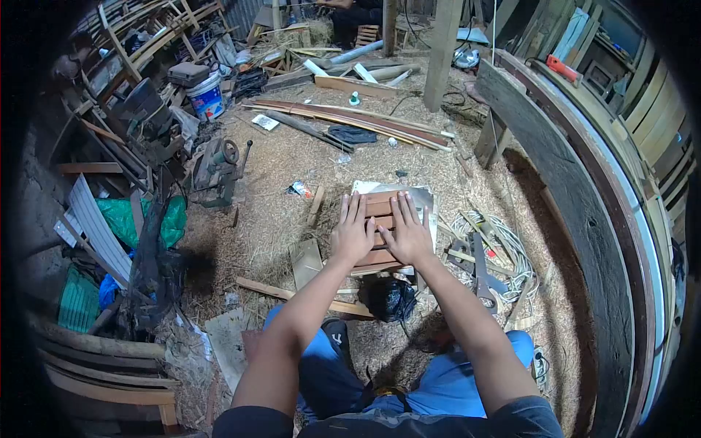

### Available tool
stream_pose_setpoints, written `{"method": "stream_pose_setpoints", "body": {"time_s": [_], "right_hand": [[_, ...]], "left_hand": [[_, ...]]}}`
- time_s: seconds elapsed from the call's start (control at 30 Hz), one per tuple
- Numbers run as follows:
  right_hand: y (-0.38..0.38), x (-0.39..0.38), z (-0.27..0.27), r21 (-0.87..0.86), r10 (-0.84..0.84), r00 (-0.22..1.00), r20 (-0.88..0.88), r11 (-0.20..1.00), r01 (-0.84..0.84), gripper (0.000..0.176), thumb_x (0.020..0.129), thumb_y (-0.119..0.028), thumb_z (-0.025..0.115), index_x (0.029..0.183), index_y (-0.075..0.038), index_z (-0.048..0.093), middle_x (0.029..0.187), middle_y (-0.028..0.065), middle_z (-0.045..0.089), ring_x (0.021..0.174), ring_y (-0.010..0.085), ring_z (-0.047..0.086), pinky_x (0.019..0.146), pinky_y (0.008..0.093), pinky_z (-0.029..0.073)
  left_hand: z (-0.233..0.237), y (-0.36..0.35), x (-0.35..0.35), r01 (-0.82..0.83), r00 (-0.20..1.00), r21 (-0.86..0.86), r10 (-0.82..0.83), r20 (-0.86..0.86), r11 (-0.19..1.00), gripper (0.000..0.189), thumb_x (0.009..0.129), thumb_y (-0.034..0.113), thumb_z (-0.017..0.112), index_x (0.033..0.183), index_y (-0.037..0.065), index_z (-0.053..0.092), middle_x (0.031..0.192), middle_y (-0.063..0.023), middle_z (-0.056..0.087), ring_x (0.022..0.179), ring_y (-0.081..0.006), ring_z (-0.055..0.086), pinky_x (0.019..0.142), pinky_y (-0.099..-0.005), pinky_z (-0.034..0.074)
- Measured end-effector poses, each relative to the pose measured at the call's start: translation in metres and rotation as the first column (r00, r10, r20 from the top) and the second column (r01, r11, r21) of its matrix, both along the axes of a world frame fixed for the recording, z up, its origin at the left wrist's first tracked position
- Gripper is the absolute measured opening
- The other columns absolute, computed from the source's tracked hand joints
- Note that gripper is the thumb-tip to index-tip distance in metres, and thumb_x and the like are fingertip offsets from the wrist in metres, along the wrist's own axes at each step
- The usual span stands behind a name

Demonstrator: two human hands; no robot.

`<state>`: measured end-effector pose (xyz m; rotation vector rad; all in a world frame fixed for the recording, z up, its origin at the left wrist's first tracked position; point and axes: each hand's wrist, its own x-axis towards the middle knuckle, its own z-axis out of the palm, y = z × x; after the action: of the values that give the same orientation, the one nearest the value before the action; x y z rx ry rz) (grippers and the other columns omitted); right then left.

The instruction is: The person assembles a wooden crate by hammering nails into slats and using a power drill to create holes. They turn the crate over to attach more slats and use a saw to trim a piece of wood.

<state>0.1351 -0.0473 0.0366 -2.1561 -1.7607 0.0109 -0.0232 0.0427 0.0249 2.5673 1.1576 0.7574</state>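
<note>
A slatted piece of reddish-brown wood (pixel 380 257) lies in front of my knees, on a pale flat sheet (pixel 422 196). My left hand (pixel 353 232) rests flat on its left side, fingers stretched forward. On the right side of the wood lies my right hand (pixel 406 232), palm down with its fingers extended. The two thumbs point inward and nearly meet over the slats. Neither hand is wrapped round anything. My palms hide parts of the wood. Just below it sits a black plastic bundle (pixel 388 298).
Coiled pale cable (pixel 515 252) and a handsaw (pixel 482 270) lie to the right. A long dark beam (pixel 577 190) runs down the right side. A metal vise (pixel 219 171) and a paint bucket (pixel 206 98) stand at left. A person (pixel 354 18) sits at the back.
</note>
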Motion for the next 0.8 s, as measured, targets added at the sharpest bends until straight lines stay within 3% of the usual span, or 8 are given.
{"method": "stream_pose_setpoints", "body": {"time_s": [0.17, 0.27, 0.4, 0.53, 0.8], "right_hand": [[0.004, 0.003, -0.003, -0.045, 0.015, 0.998, -0.066, 0.999, -0.018, 0.083, 0.104, -0.057, 0.046, 0.166, -0.006, 0.025, 0.174, 0.0173, 0.020, 0.163, 0.0321, 0.013, 0.129, 0.0573, 0.016], [0.008, 0.011, -0.009, 0.043, 0.064, 0.998, -0.005, 0.997, -0.064, 0.082, 0.103, -0.051, 0.050, 0.163, -0.001, 0.028, 0.172, 0.0222, 0.021, 0.161, 0.0354, 0.016, 0.125, 0.0462, 0.033], [0.007, 0.007, -0.004, 0.043, 0.048, 0.998, -0.027, 0.998, -0.046, 0.081, 0.102, -0.049, 0.054, 0.162, 0.000, 0.030, 0.171, 0.0225, 0.023, 0.161, 0.0354, 0.016, 0.121, 0.0458, 0.041], [0.012, 0.008, 0.004, -0.016, 0.040, 0.997, -0.062, 0.999, -0.041, 0.083, 0.102, -0.050, 0.053, 0.163, 0.000, 0.028, 0.172, 0.0221, 0.021, 0.161, 0.0353, 0.015, 0.120, 0.0454, 0.043], [0.008, 0.010, -0.005, 0.022, 0.059, 0.998, -0.031, 0.998, -0.058, 0.084, 0.102, -0.051, 0.052, 0.164, 0.000, 0.027, 0.172, 0.0220, 0.019, 0.161, 0.0359, 0.014, 0.120, 0.0448, 0.043]], "left_hand": [[-0.005, 0.005, 0.000, -0.013, 1.000, 0.030, 0.013, -0.016, 0.999, 0.065, 0.101, 0.031, 0.056, 0.158, 0.004, 0.042, 0.167, -0.0196, 0.035, 0.156, -0.0417, 0.029, 0.123, -0.0492, 0.037], [-0.005, 0.007, 0.004, -0.014, 1.000, 0.017, 0.014, -0.019, 1.000, 0.065, 0.100, 0.031, 0.057, 0.158, 0.005, 0.042, 0.167, -0.0188, 0.035, 0.156, -0.0413, 0.029, 0.122, -0.0494, 0.037], [0.000, 0.006, 0.007, -0.018, 1.000, -0.009, 0.018, 0.000, 1.000, 0.064, 0.101, 0.031, 0.057, 0.158, 0.005, 0.043, 0.167, -0.0187, 0.036, 0.156, -0.0412, 0.029, 0.123, -0.0491, 0.037], [0.001, 0.010, 0.007, -0.009, 1.000, -0.005, 0.009, -0.003, 1.000, 0.064, 0.101, 0.031, 0.056, 0.159, 0.007, 0.041, 0.167, -0.0186, 0.036, 0.156, -0.0407, 0.028, 0.123, -0.0489, 0.036], [-0.001, 0.002, 0.008, -0.042, 0.998, -0.022, 0.041, -0.043, 0.999, 0.065, 0.102, 0.031, 0.056, 0.160, 0.007, 0.040, 0.167, -0.0185, 0.034, 0.156, -0.0408, 0.028, 0.123, -0.0484, 0.036]]}}
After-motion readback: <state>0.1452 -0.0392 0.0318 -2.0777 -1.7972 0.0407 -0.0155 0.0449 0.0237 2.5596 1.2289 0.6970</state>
